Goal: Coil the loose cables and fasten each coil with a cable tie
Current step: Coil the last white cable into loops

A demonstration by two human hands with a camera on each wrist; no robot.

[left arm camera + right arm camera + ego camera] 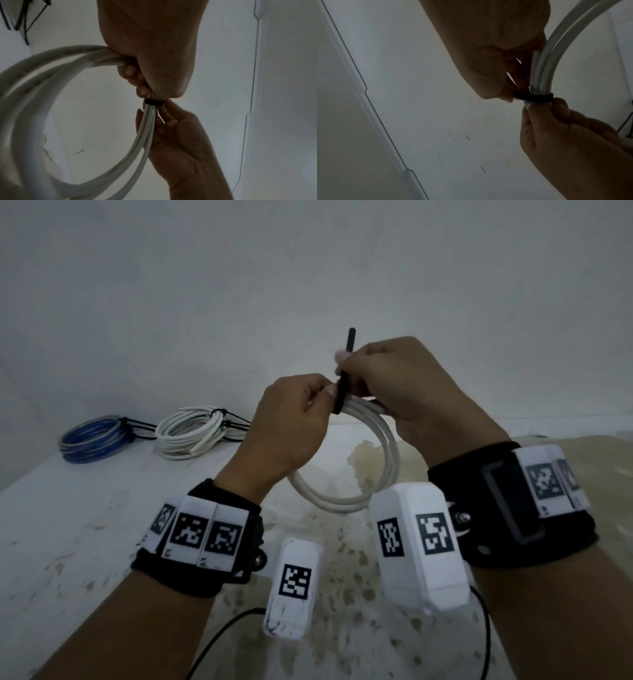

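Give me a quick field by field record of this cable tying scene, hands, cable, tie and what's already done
Left hand: grips the white cable coil at its top
Right hand: pinches the black cable tie
Tie: looped round the coil strands, tail pointing up
Coil: held above the table
Finished: blue coil and white tied coil lie at the table's far left, both with black ties

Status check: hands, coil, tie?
Left hand grips white coil. Right hand pinches black tie wrapped around it, tail up. Nothing in the way.
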